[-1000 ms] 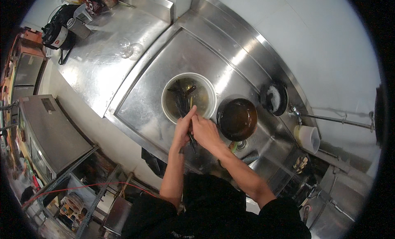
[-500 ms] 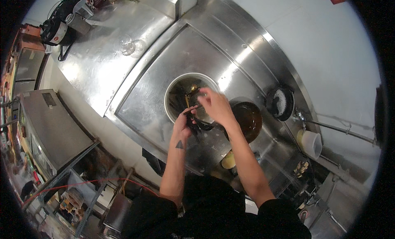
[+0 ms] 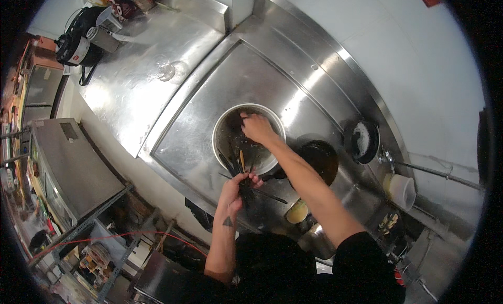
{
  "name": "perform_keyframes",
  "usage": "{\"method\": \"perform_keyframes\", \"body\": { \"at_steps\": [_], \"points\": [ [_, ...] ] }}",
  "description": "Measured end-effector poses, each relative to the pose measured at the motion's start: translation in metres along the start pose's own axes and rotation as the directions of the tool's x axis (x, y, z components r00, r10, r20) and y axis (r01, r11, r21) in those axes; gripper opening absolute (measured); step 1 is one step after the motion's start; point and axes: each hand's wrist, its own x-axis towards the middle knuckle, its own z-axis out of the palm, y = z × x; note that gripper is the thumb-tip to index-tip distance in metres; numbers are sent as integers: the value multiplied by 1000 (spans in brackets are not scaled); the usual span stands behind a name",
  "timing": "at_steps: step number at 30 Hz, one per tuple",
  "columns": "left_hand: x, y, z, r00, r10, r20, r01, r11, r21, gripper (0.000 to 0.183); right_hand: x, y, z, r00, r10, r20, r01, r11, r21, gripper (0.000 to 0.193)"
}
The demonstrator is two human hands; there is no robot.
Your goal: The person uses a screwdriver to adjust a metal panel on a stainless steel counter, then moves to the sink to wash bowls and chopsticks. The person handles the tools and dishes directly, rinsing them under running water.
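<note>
My left hand (image 3: 234, 189) is closed around a bundle of thin dark chopsticks (image 3: 229, 165), with one lighter, yellowish stick (image 3: 242, 160) among them. The bundle fans out over the near rim of a round metal pot (image 3: 216, 135), and one stick juts out to the right below the hand. Inside the pot, my right hand (image 3: 258, 128) reaches down with curled fingers near the far side. What those fingers hold, if anything, is too dark to make out. The pot's inside is dark, and my right forearm crosses over its right rim.
A dark pan (image 3: 320, 162) sits right of the pot, and a smaller black pan (image 3: 361, 141) with white suds lies farther right. Nearer me is a small yellowish bowl (image 3: 297, 212). A white plastic container (image 3: 402, 191) stands by the wall pipe. A clear glass (image 3: 166, 72) rests on the left counter.
My right hand has gone from above my left hand into the far part of the pot. My left hand has drawn back toward me with the chopsticks, which now show spread out. The view has shifted slightly.
</note>
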Motion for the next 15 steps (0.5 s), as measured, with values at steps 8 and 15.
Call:
{"method": "perform_keyframes", "body": {
  "at_steps": [8,15],
  "points": [
    [44,15,-3,992,-44,116,65,981,-185,6,-50,21,-37,991,136,5,-122,872,473,29],
    [49,17,1,950,-70,306,136,970,-200,32,-120,-4,-80,977,214,-15,-152,738,657,41]
  ]
}}
